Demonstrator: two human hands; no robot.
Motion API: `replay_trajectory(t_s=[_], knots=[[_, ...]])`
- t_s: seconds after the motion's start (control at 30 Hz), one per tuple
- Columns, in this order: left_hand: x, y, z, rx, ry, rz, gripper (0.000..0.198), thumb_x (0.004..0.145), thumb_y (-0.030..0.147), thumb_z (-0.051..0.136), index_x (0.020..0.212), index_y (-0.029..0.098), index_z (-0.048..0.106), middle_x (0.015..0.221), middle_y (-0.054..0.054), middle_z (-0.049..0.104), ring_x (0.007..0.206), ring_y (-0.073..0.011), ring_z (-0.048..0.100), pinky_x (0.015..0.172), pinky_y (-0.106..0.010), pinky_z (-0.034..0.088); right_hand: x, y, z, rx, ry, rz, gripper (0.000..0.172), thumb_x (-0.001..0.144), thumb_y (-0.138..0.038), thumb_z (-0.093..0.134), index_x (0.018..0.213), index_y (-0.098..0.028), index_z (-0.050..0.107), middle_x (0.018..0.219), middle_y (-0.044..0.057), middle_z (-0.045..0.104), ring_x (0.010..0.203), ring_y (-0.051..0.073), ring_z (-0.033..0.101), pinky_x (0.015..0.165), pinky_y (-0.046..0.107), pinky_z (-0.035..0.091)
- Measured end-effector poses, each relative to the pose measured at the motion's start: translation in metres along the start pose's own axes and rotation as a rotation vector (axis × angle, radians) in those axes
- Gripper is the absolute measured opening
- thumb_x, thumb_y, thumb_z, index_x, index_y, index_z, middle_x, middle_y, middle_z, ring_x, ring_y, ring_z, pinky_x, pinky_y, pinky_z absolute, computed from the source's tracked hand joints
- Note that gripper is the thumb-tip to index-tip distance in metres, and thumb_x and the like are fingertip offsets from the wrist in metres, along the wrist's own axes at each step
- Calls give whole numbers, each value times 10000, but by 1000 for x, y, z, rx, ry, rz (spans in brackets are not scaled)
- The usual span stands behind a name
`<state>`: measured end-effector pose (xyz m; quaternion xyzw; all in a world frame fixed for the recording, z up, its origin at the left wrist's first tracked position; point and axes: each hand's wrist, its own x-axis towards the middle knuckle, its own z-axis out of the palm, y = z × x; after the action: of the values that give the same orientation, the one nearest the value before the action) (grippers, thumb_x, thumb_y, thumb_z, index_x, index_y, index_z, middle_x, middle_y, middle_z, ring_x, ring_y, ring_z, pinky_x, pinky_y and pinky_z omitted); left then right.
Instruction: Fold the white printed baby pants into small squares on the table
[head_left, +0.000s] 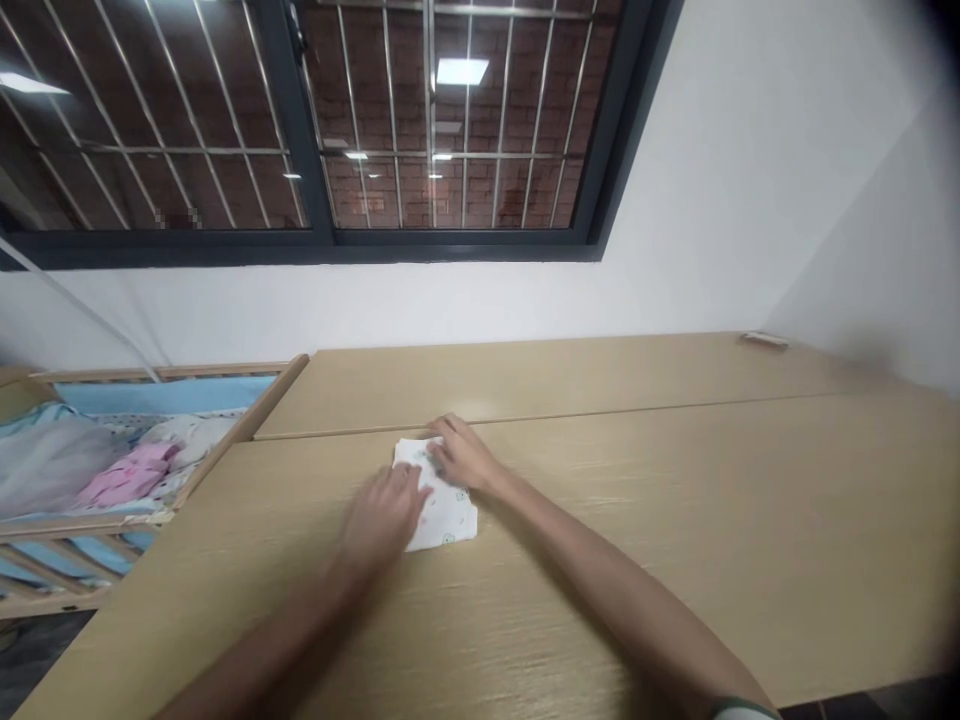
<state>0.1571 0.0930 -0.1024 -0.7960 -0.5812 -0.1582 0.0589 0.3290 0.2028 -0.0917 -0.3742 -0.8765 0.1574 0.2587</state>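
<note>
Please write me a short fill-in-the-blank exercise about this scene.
1. Both hands rest on a folded white ____ with a small print.
2. The cloth lies on a wooden ____.
3. The crib stands to the person's ____.
4. The right hand lies ____ from the person than the left hand.

Answers: cloth; table; left; farther

the room is evenly and fairly brightly lit from overhead: ceiling panels show as white reflections in the dark window (315,120), the brightest near its top middle. the pale counter (675,480) carries a faint sheen near its far edge and soft, short shadows under the forearms. the left hand (382,515) is slightly smeared by motion blur; the right hand (461,455) is sharper. straight lines bow toward the frame edges, and the right corners darken into vignette.
</note>
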Motion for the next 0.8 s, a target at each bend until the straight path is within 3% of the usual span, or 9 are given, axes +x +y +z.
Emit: replay_trajectory(t_s=[0.07,0.2,0.27,0.33,0.53,0.8], knots=[[-33,20,5,84,7,135,292,1030,273,407,1105,138,654,1110,-145,675,1029,-278,627,917,-432,503,-13,-25,-5,2,-106,-172,450,1035,-358,421,1451,-192,471,1474,143,488,1382,271,424,1161,447,322],[-78,44,17,158,-30,219,238,968,244,514,1025,123,710,976,-144,717,975,-298,674,904,-485,537,-38,-62,5,120,-405,-455,510,1057,-399,372,1545,-252,373,1628,65,315,1500,220,278,1221,400,233],[-86,47,21,149,-79,268,264,980,226,490,914,149,734,852,-116,726,912,-280,696,898,-494,541,-45,-66,17,164,-515,-462,520,1065,-407,346,1557,-240,358,1630,59,304,1517,198,238,1238,373,193],[-87,47,23,160,-101,265,286,990,241,478,931,147,742,878,-129,737,939,-291,702,906,-509,540,-46,-60,28,160,-579,-410,527,1070,-430,326,1560,-239,354,1622,54,319,1525,190,210,1249,372,161],[-84,43,35,288,-29,201,524,961,354,512,1297,-43,582,1322,-307,591,1294,-427,530,990,-544,510,-15,-22,40,19,-529,-335,615,1052,-533,303,1591,-241,261,1657,52,202,1541,221,147,1258,436,94],[-89,40,48,300,14,202,592,993,400,427,1353,-62,515,1407,-329,508,1361,-439,454,1033,-558,477,32,20,38,-132,-447,-307,686,1049,-565,198,1610,-171,168,1670,52,131,1550,198,78,1262,393,39]])
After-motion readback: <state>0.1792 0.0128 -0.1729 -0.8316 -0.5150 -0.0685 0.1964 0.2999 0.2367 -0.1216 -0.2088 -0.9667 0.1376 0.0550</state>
